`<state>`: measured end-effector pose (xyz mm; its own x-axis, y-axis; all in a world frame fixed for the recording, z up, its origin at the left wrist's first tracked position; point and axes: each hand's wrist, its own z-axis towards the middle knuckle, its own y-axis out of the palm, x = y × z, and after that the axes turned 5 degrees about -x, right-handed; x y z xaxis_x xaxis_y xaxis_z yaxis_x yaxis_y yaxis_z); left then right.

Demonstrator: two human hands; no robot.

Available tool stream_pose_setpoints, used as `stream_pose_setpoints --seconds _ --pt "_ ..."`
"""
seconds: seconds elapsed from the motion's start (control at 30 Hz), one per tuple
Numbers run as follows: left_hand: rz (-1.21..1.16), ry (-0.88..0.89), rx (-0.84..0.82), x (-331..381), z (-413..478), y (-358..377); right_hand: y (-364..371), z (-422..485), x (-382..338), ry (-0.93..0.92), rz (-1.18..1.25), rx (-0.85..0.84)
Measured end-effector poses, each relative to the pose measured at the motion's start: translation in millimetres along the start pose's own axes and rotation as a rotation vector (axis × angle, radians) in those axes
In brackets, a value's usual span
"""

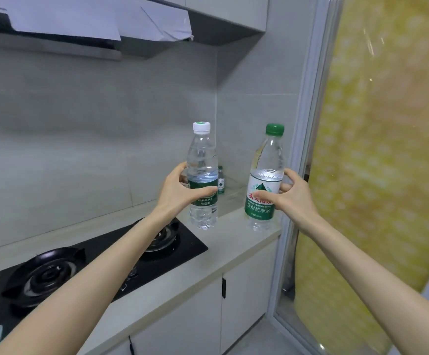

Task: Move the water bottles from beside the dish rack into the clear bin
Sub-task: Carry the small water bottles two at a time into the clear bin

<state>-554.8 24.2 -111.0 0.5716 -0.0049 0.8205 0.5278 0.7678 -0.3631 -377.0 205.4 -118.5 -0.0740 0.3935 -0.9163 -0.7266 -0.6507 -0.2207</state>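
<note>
Water bottles upright, each gripped by a hand, above counter beside stove.

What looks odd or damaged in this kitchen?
The white protective film on the range hood hangs loose and torn at its right corner. Both bottles, white-capped and green-capped, stay upright and closed.

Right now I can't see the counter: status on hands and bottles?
Left hand grips white-capped bottle. Right hand grips green-capped bottle. Both upright. Bin not in view.
</note>
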Motion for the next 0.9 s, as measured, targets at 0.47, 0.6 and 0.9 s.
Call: stream_pose_setpoints --seconds 0.47,0.6,0.9 --pt "0.029 -0.092 0.115 -90 209 105 -30 243 96 -0.032 -0.025 -0.108" --pt "0.044 -0.130 0.140 -113 255 117 -24 305 122 -0.036 -0.036 -0.129" --pt "0.058 -0.200 0.180 -198 353 136 16 422 190 0.018 0.016 -0.180"
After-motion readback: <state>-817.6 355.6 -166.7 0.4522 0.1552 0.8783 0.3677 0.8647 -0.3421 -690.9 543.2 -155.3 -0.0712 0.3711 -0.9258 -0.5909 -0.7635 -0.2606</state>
